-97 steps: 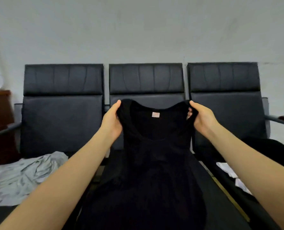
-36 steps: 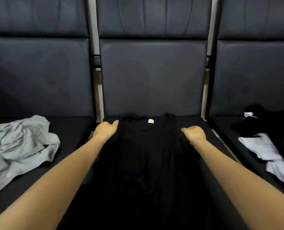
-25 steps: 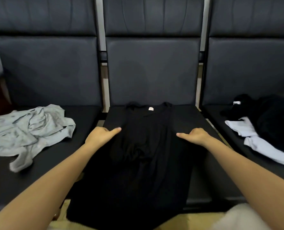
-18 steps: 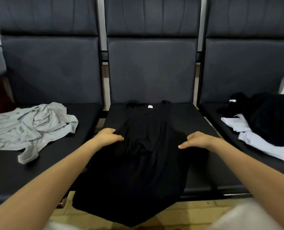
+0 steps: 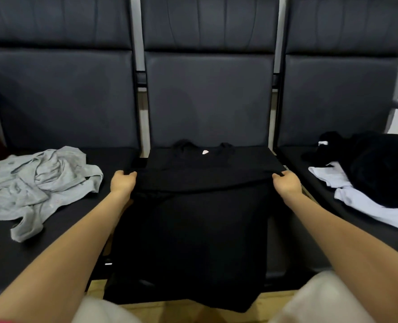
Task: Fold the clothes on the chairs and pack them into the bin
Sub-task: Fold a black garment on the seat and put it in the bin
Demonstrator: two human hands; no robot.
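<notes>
Black fabric covers the middle chair (image 5: 207, 96): a black sleeveless top (image 5: 193, 229) lies spread on its seat, neckline and pale label toward the backrest, while its lower part hangs over the front edge of the seat toward the yellowish floor (image 5: 275, 297). The left hand (image 5: 122, 183) grips the garment's left edge with curled fingers, and the right hand (image 5: 286, 183) pinches the right edge in the same way; the two hands are far apart and level with each other, so the cloth between them stands as a raised ridge running straight across the seat. Both bare forearms reach in from the lower corners of the view, and pale trouser legs show at the bottom edge. On the left chair (image 5: 60, 94) a crumpled grey garment (image 5: 39, 183) lies unfolded on the seat, well apart from the top, with one strap trailing toward the front of the seat. On the right chair (image 5: 337, 96) a heap of black clothing (image 5: 379, 166) rests partly on top of a white garment (image 5: 356, 201), both loosely bunched. All three chairs are dark, padded and joined in a row, with narrow light gaps between their backrests. The bin is not in view.
</notes>
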